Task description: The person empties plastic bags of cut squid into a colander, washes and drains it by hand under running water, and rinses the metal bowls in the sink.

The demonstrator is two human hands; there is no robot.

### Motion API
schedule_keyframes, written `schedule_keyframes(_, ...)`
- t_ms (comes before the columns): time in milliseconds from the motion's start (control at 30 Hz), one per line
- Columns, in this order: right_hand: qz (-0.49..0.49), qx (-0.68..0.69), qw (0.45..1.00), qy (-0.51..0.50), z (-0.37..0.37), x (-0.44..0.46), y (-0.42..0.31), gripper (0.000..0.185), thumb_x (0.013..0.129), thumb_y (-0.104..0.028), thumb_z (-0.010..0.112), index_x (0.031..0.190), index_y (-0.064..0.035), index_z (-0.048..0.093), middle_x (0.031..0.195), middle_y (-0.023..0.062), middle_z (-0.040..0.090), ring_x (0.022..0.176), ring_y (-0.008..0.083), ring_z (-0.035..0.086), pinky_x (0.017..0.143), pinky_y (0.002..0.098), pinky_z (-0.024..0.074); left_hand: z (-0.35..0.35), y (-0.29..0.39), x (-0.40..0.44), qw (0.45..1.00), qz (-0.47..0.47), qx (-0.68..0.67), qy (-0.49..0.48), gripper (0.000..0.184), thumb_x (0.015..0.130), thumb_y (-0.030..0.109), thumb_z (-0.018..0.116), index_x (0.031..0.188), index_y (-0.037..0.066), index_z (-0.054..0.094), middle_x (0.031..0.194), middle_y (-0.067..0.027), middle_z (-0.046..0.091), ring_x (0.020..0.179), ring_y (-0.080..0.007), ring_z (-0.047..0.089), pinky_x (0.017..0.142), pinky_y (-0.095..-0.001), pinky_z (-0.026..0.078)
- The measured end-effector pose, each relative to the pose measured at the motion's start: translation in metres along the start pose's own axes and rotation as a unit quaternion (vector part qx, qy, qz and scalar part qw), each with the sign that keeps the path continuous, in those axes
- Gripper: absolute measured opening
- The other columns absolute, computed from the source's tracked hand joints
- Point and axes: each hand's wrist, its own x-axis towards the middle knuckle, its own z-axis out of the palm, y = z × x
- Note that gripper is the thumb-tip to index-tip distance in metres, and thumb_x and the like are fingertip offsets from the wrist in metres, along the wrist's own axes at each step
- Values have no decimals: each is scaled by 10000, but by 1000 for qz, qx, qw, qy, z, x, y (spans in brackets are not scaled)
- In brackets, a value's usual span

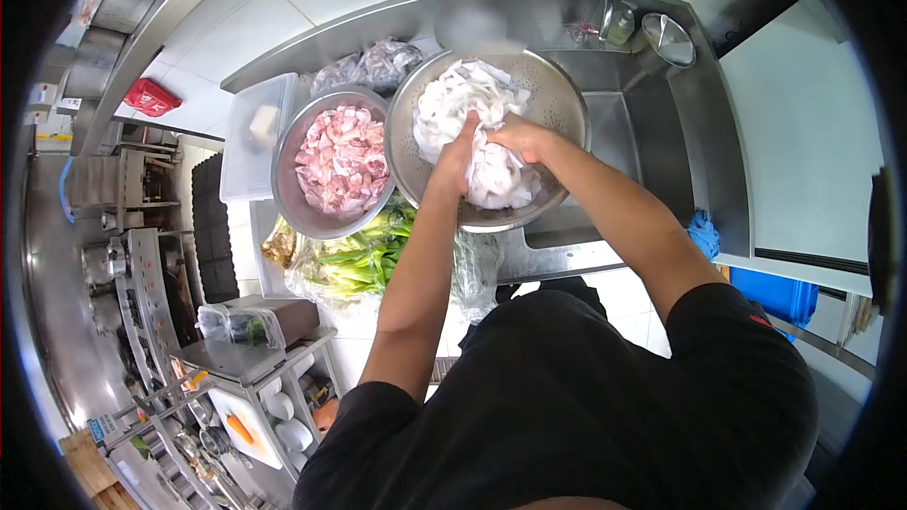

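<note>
A wide metal colander (567, 113) rests over the left part of the sink and holds a heap of white, slippery-looking strips (458, 99). Both hands are in the heap, close together. My left hand (457, 156) is sunk into the strips at their near left side, its fingers wrapped round some of them. From the right, my right hand (522, 139) grips more of the same strips, its fingertips partly hidden. Touching the colander on its left is a metal bowl (283, 184) with pink raw meat pieces (342, 161).
Leafy green vegetables (359, 260) in clear plastic lie below the bowl. A clear plastic container (248, 165) and plastic bags (378, 64) stand left and behind. The sink basin (609, 146), a strainer (669, 41) and a blue cloth (703, 234) are at the right.
</note>
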Motion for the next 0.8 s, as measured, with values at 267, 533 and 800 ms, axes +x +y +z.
schedule_keyframes(267,-32,-570,816,91,-31,3,-39,721,816,-476,742,1258,78,609,1254,282,640,1170,338,630,977,382,498,-21,24,-22,917,107,331,195,1166,781,773,659,1416,-172,407,1384,-303,545,1276,-405,548,1034,-485,454)
schedule_keyframes(533,137,-139,981,-7,-7,41,-2,442,862,-239,696,1127,113,665,1022,200,706,856,263,693,704,405,563,-1,11,8,997,25,14,78,1034,798,811,604,1328,-76,561,1256,-209,638,1157,-296,615,950,-455,512)
schedule_keyframes(800,-49,-535,828,162,-15,8,-65,684,832,-614,618,1198,-41,697,1173,237,692,1139,358,641,976,407,491,25,42,-46,874,180,339,297,889,926,689,506,1269,-127,593,1315,-366,567,1316,-419,523,1079,-438,414)
